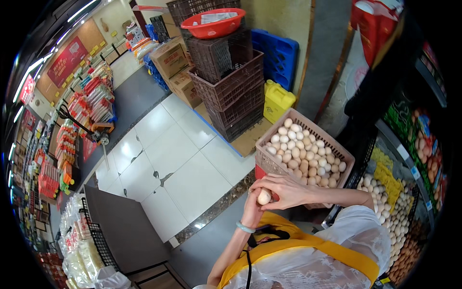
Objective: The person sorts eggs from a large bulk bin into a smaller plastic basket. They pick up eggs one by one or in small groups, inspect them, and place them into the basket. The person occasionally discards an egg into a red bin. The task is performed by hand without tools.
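My left hand (pixel 252 209), with a pale bangle (pixel 245 227) on the wrist, is in front of my body and holds a light brown egg (pixel 264 197). Over it reaches my right hand (pixel 283 189), its fingers and thumb closed around the same egg. Just beyond the hands stands a pinkish-brown plastic crate (pixel 306 124), filled with white and light brown eggs (pixel 303 155). Part of its near side is hidden behind my right hand and forearm. A yellow apron (pixel 310 240) and a white lace top cover my body.
Stacked brown plastic crates (pixel 231 97) bear a red basin (pixel 214 27). Beside them are a yellow jerrycan (pixel 278 101), a blue plastic pallet (pixel 276 54) and cardboard boxes (pixel 171 59). More eggs (pixel 393 224) lie at the right. A grey panel (pixel 126 227) stands at lower left.
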Demonstrator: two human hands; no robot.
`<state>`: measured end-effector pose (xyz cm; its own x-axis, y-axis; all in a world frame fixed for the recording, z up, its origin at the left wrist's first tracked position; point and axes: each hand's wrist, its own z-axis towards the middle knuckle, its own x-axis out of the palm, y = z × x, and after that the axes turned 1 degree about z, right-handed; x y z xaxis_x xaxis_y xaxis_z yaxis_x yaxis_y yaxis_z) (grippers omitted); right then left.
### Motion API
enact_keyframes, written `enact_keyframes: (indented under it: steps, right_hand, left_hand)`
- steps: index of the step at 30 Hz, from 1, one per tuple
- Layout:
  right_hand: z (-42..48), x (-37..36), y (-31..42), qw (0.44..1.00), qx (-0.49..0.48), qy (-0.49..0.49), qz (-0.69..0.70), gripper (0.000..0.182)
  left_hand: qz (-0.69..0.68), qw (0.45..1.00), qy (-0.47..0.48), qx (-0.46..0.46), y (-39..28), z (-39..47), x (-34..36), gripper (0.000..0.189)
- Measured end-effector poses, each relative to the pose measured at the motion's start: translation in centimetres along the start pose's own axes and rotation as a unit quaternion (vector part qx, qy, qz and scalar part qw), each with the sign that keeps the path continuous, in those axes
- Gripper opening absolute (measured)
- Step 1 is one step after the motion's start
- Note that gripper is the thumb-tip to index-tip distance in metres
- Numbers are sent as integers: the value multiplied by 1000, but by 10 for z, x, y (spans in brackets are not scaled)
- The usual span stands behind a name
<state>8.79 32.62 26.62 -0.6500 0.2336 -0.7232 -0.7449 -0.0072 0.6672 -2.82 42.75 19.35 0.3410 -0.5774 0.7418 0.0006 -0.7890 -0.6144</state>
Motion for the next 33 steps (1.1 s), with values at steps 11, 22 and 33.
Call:
enact_keyframes:
  steps: [11, 22, 33]
  right_hand:
    - [205, -72, -108, 974, 100, -12, 205, 43]
    - [483, -364, -210, 940, -26, -337, -47, 41]
    - [608, -387, -343, 868, 418, 18, -267, 47]
  left_hand:
    - [-48, 992, 115, -21, -166, 175, -45, 44]
    - [-96, 993, 5, -68, -332, 341, -231, 47]
    - [58, 983, -71, -159, -441, 487, -294, 43]
